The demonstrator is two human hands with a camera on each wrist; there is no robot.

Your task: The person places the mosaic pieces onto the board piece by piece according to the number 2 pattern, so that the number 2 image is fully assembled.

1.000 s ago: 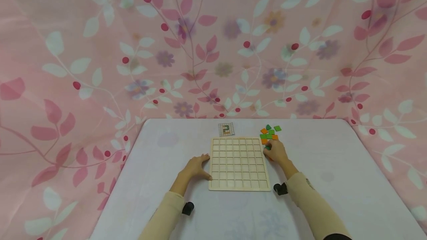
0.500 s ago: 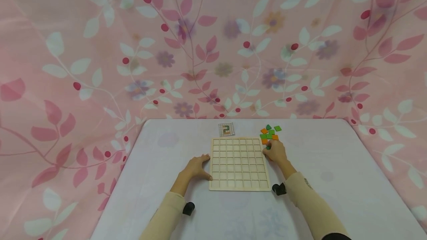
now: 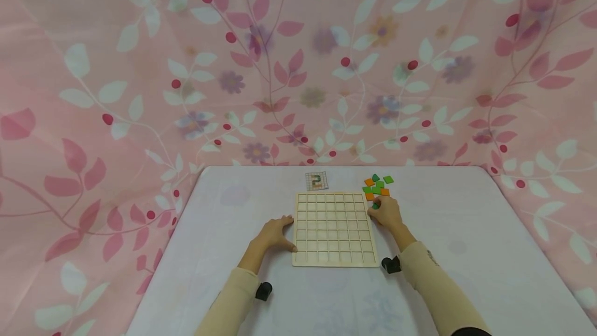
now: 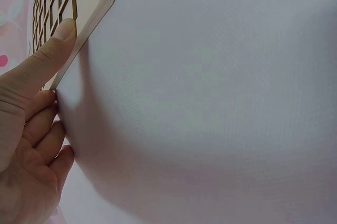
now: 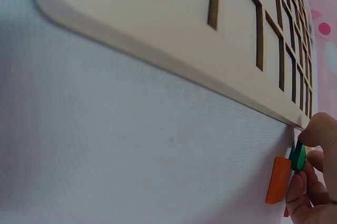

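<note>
A pale wooden grid board [image 3: 335, 229] lies flat on the white table. At its left edge is my left hand [image 3: 274, 235], thumb and fingers spread apart; in the left wrist view the thumb [image 4: 50, 58] rests on the board's rim and the other fingers lie bent beside the edge. My right hand [image 3: 388, 211] is at the board's upper right edge. Between its thumb and fingers it pinches a dark green tile [image 5: 298, 156], its outline partly hidden by the fingers. An orange tile [image 5: 278, 179] lies beside those fingers.
Several loose green and orange tiles, including a light green tile [image 3: 388, 179] and an orange tile [image 3: 384, 192], lie beyond my right hand. A small pattern card [image 3: 316, 181] showing a figure like a 2 lies behind the board. A floral cloth [image 3: 298, 66] hangs behind the table.
The green and orange tiles nearest my right hand have shifted very slightly. Both hands and the board stay almost in place.
</note>
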